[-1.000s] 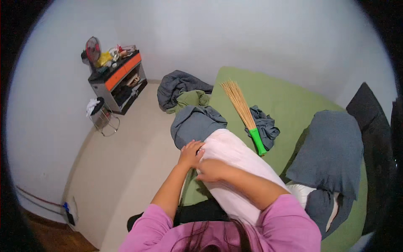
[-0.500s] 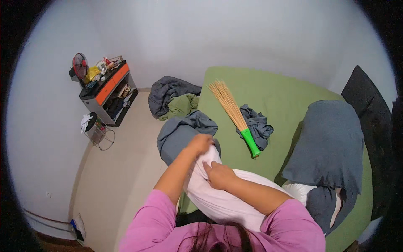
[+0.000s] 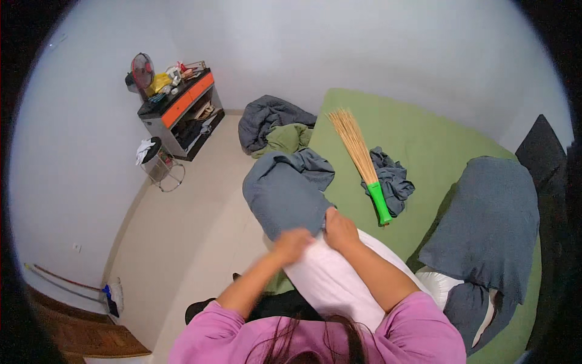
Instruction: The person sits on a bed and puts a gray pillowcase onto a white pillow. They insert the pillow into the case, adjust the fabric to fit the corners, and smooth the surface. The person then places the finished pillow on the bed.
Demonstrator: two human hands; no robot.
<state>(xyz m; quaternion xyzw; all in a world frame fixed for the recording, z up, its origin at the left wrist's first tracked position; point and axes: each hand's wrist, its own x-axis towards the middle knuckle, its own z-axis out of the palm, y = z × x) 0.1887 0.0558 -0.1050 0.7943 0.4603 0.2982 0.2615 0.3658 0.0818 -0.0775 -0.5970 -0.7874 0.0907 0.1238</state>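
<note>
A long white bolster (image 3: 339, 282) lies across my front, its far end inside a grey-blue pillowcase (image 3: 285, 197). My right hand (image 3: 341, 230) grips the case's open edge on the right side of the bolster. My left hand (image 3: 294, 246), slightly blurred, is closed at the same edge on the left, against the white fabric. The far part of the case bunches up beyond both hands, over the bed's left edge.
On the green-sheeted bed (image 3: 436, 145) lie a stick broom (image 3: 357, 151) with a green handle, a crumpled grey cloth (image 3: 394, 182) and a grey-covered pillow (image 3: 485, 218). Bedding (image 3: 267, 121) is heaped past the bed's left edge. A cabinet (image 3: 182, 115) and stool (image 3: 163, 170) stand by the wall.
The grey-blue case now covers more of the bolster, its edge drawn nearer to me. Both hands have come closer to my body, the right now at the case's edge. The view has shifted left.
</note>
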